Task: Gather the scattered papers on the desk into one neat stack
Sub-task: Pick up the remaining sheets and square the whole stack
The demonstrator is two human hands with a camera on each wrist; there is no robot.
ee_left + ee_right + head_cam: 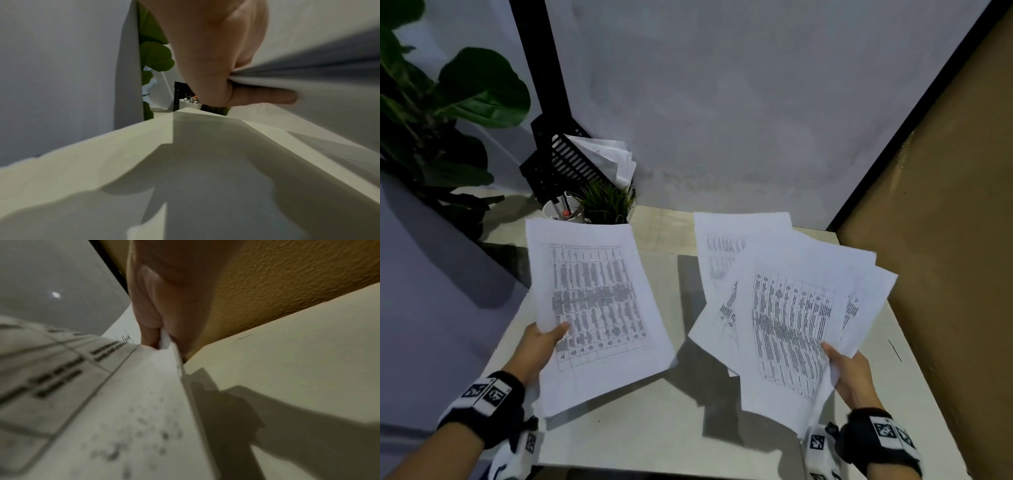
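My left hand [548, 337] pinches the left edge of a printed sheet [599, 308], thumb on top, and holds it raised over the left of the pale desk [647, 428]. In the left wrist view the left hand [230, 78] has the paper's edge [308, 71] between thumb and fingers. My right hand [846, 366] grips a fanned bunch of several printed sheets [787, 308] by its lower right edge, lifted over the desk's right side. In the right wrist view the right hand [162, 332] clamps the paper bunch [102, 402] above the desk [298, 369].
At the desk's back left stand a black paper tray [565, 164] with sheets in it, a white pen cup [560, 210] and a small potted grass plant [606, 204]. A large leafy plant [441, 113] is at far left. A tan wall [945, 222] borders the right.
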